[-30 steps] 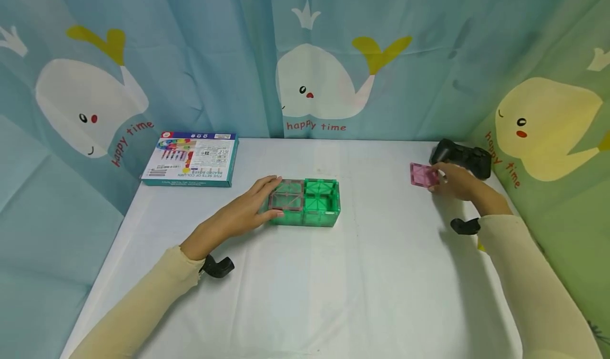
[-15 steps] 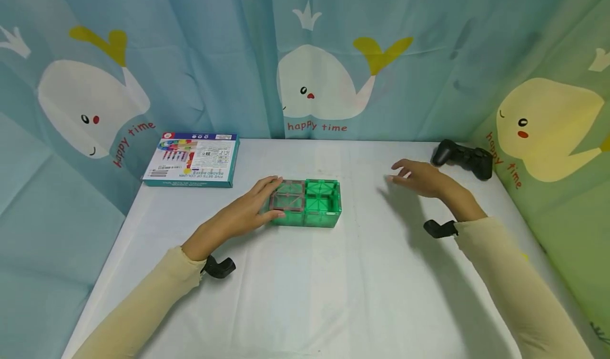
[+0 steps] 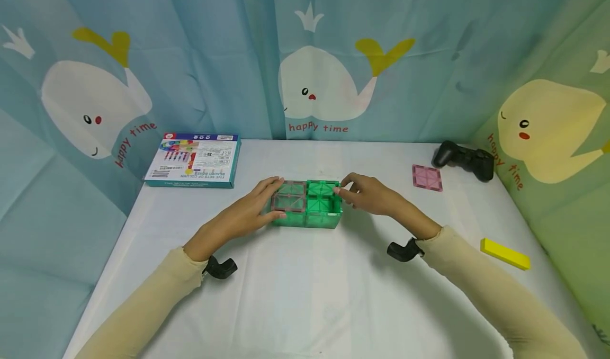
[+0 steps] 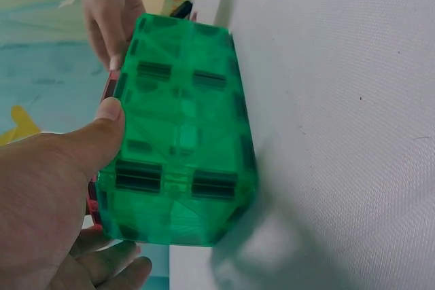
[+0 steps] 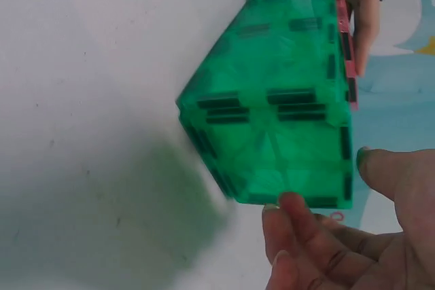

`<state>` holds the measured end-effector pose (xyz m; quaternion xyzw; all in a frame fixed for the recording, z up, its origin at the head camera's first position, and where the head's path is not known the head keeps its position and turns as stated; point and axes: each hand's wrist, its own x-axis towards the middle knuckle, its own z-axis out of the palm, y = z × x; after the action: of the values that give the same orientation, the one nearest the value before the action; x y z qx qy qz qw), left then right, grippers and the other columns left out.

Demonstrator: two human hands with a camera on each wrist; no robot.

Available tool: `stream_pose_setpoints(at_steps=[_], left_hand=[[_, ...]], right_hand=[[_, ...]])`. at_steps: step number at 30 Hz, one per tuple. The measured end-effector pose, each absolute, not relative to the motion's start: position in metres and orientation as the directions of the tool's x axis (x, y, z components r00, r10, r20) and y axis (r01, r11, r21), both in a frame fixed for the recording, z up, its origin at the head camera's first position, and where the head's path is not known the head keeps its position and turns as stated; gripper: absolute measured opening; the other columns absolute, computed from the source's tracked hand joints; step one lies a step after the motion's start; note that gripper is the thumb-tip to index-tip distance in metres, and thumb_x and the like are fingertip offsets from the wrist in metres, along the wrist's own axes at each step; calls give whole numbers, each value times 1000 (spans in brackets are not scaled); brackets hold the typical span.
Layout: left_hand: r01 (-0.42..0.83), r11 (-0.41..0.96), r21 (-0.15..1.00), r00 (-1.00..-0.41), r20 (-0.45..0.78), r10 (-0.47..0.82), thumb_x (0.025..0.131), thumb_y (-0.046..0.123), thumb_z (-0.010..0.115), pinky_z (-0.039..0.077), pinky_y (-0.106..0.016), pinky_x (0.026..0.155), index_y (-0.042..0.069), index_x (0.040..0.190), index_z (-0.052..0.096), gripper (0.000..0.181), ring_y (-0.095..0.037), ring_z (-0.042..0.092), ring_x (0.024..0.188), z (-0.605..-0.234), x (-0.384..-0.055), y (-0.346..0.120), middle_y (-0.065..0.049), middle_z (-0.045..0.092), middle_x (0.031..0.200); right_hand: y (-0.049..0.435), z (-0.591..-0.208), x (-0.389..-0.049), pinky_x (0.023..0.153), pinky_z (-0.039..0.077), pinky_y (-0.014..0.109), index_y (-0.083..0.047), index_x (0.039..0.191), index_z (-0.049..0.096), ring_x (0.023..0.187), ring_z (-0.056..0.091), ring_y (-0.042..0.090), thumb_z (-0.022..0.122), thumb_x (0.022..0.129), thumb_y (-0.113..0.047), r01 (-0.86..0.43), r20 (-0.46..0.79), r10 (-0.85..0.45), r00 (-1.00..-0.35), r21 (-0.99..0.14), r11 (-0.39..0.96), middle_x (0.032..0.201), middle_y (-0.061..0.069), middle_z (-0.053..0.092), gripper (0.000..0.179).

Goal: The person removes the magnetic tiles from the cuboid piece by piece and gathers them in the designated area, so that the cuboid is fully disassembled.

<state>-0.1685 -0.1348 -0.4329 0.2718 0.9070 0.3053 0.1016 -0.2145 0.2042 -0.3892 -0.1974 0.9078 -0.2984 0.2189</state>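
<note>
A box of green see-through magnetic tiles (image 3: 324, 220) stands mid-table. It has two square cells; a pink see-through magnetic tile (image 3: 288, 196) covers the left one, and the right one is open on top. My left hand (image 3: 243, 211) holds the box's left part, thumb on the front face by the top edge and fingers on the far side. At the right end is my right hand (image 3: 371, 194), with nothing in its grasp. Its fingertips are right at the end wall's far edge, and its thumb is near the upper rim in the right wrist view.
A second pink tile (image 3: 427, 178) lies flat at the right, near a black game controller (image 3: 463, 161). Closer in on that side is a yellow block (image 3: 505, 253). A printed cardboard box (image 3: 193, 160) lies at the back left. Whale-print curtains (image 3: 238, 57) surround the table.
My right hand has let go of the pink tile by the controller and moved left to the green box's right end. My left hand stays on the box.
</note>
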Motion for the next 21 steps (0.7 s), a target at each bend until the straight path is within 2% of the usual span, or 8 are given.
stream_pose_setpoints(at_steps=[9,15,21], left_hand=[[436,663,609,-827,-20,562,106,45,63,39,-56,121,14,171,17,85,-35,30,158,-431,-170,-134,-12,17,175],[438,659,612,-828,-11,561,105,45,65,38,-56,121,12,170,19,86,-35,29,158,-432,-169,-134,-14,17,175],[434,662,612,-832,-11,555,105,45,65,38,-56,121,11,170,20,85,-34,30,158,-433,-169,-134,-13,18,174]], right_hand=[[198,-387,-213,90,59,51,5,130,58,93,76,32,55,112,-27,-232,-273,-502,-821,-644,729,99,11,78,38],[200,-381,-212,83,60,45,8,131,59,91,75,35,61,109,-22,-231,-267,-485,-833,-628,743,97,14,77,37],[209,-378,-210,83,60,43,8,136,59,92,75,35,64,107,-17,-211,-278,-453,-847,-607,766,107,19,74,38]])
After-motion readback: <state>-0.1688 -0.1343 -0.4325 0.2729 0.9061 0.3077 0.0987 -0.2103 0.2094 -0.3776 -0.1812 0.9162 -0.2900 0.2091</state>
